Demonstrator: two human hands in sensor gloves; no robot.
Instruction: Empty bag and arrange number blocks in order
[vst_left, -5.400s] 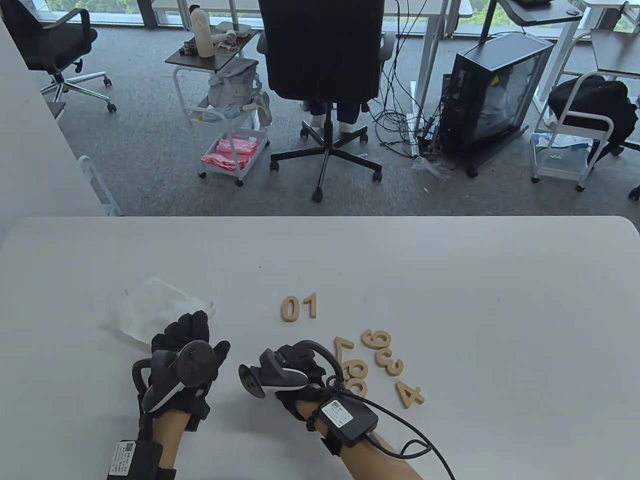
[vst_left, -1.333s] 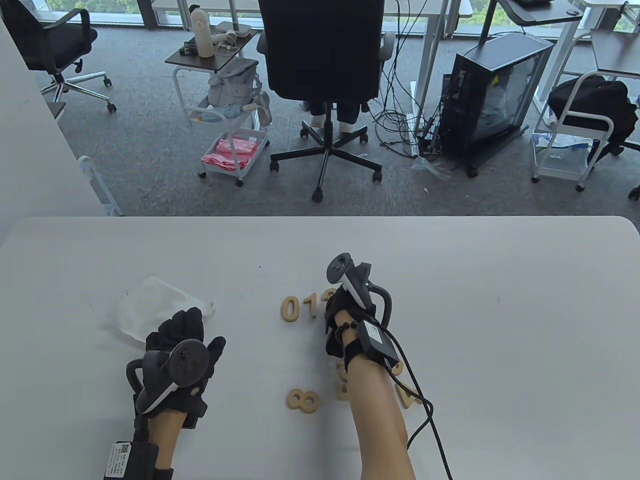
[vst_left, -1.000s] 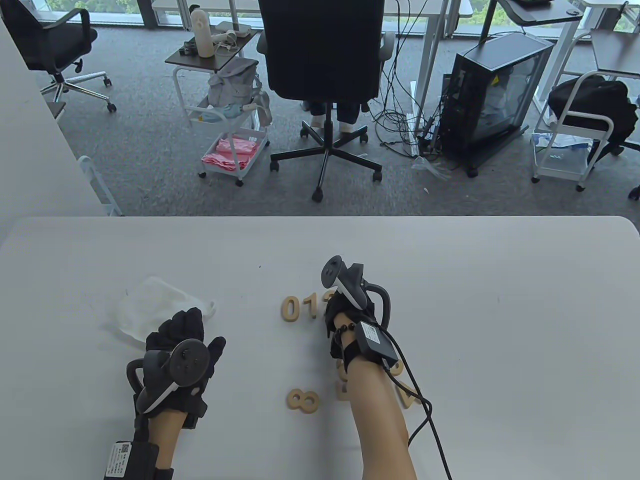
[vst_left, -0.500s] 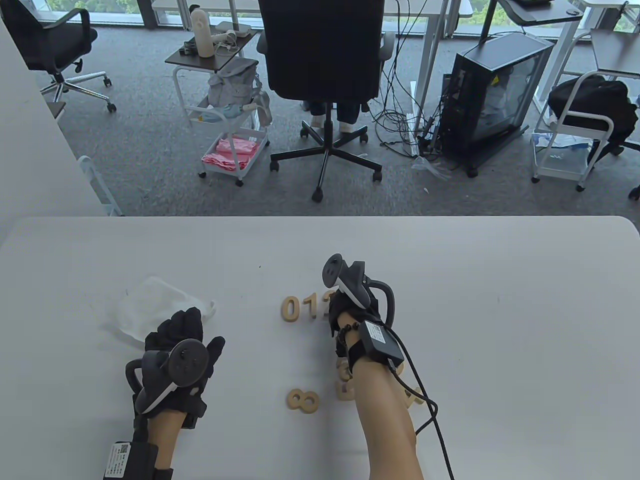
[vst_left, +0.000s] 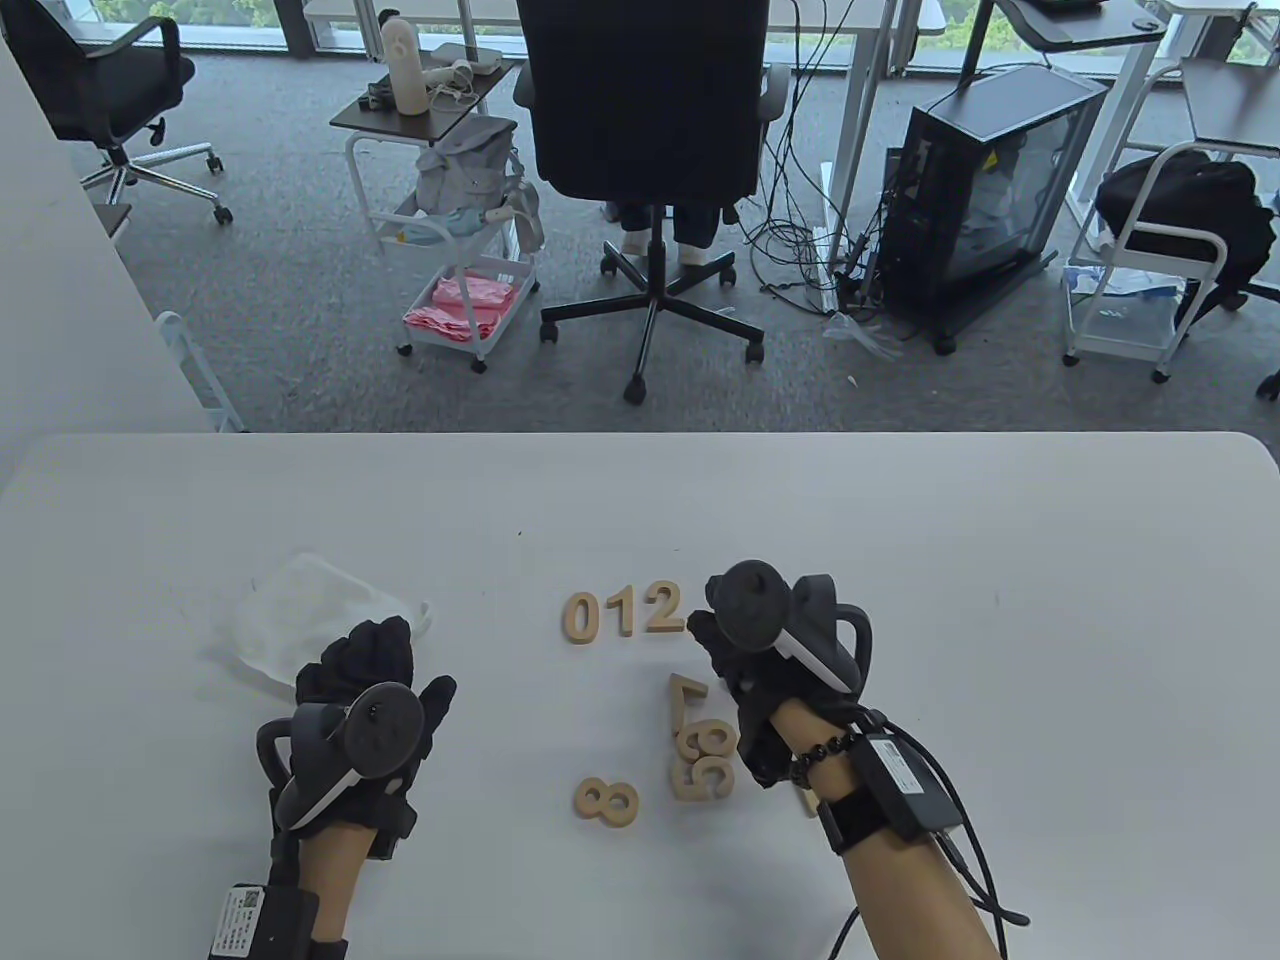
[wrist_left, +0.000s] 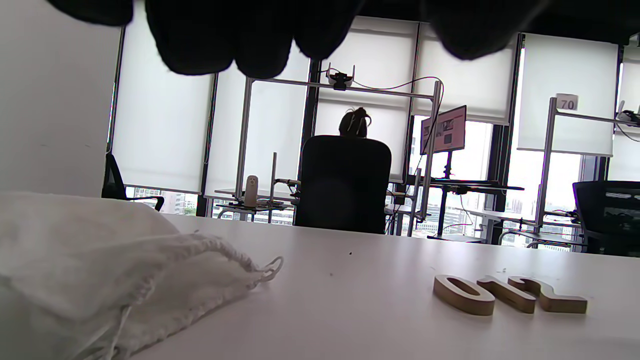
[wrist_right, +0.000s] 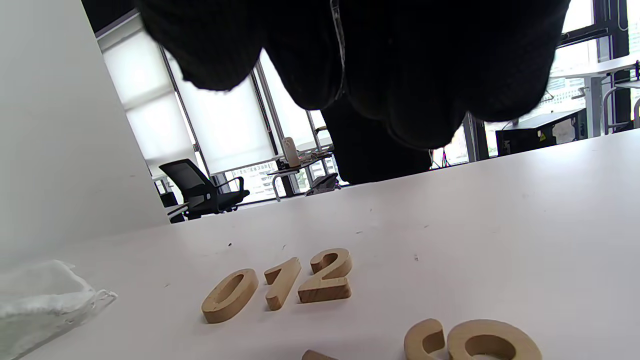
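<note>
We see a white desk with a short row of wooden number blocks near its middle: 0, 1 and 2, set side by side from left to right, close together and lying flat. Nearer to us a loose group lies unsorted: a 7, then a 6 and a 9 just beside each other, and a 5 against another 9-like piece whose figure we cannot read for sure. An 8 lies apart to the left of that group, on its side.

Our right hand hovers just right of the 2 and above the right edge of the loose group. In the right wrist view its fingers hang together above the desk with nothing visible between them, and the 0, 1 and 2 sit free on the surface below, so it holds no block that we can see.

Our left hand rests on the near right edge of the white drawstring bag, which lies flat and crumpled at the left of the desk. Its fingers lie loosely spread over the cloth; whether they grip it we cannot tell.
</note>
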